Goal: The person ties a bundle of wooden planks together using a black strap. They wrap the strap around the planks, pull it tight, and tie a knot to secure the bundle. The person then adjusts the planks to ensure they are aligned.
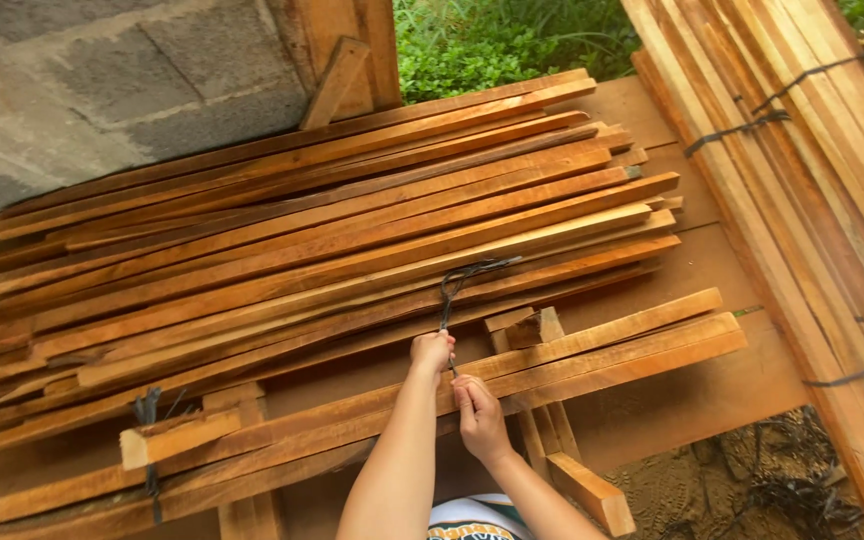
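Note:
A dark strap (457, 283) lies looped over a stack of long reddish wooden slats (332, 240). My left hand (432, 352) is closed on the strap's lower end, just in front of the stack. Close beside it, my right hand (478, 412) pinches the same strap a little lower, above a bundle of longer slats (592, 345) that runs across in front of me. Both forearms reach up from the bottom of the view.
Another pile of long slats (812, 170) bound with dark straps leans along the right. A grey block wall (102, 90) stands at the back left, green plants (492, 40) behind. Short wood offcuts (587, 490) and loose straps (802, 495) lie on the ground at lower right.

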